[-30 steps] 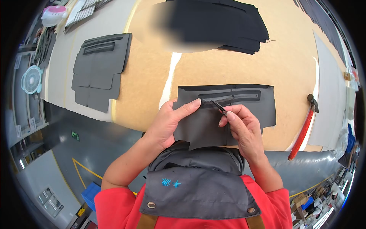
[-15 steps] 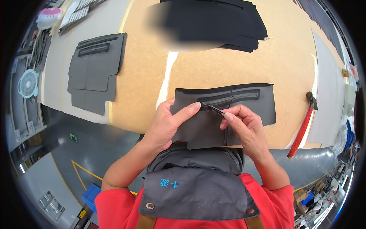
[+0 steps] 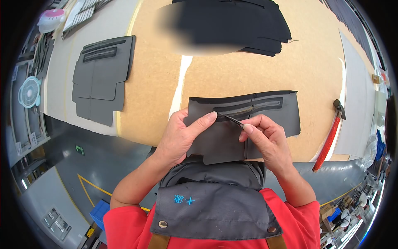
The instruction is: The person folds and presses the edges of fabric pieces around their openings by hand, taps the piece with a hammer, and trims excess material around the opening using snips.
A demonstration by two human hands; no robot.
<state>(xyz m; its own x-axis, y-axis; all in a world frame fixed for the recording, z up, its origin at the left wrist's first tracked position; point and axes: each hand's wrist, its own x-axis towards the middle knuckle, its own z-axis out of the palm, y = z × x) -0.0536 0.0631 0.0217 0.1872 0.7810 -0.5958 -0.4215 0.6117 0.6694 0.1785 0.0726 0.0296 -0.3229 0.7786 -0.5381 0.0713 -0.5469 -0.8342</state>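
A dark grey panel (image 3: 271, 124) with a long black-edged slot lies at the table's front edge. My left hand (image 3: 178, 137) grips the panel's left side, thumb on top near the left end of the slot, the other fingers hidden beneath. In my right hand (image 3: 267, 137) is a thin dark pointed tool (image 3: 233, 120), pinched between thumb and fingers. Its tip touches the panel beside my left thumb, at the slot's left end. Whether the tool is tweezers or something else is too small to tell.
Grey panels (image 3: 99, 79) lie on the tabletop (image 3: 153, 83) at the left. A stack of black pieces (image 3: 232, 25) is at the back, partly blurred. A hammer (image 3: 329, 141) with a red handle lies at the right front edge. A blue fan (image 3: 30, 92) stands far left.
The left part of the panel and my left hand have shifted very slightly left. The tool tip stays by my left thumb.
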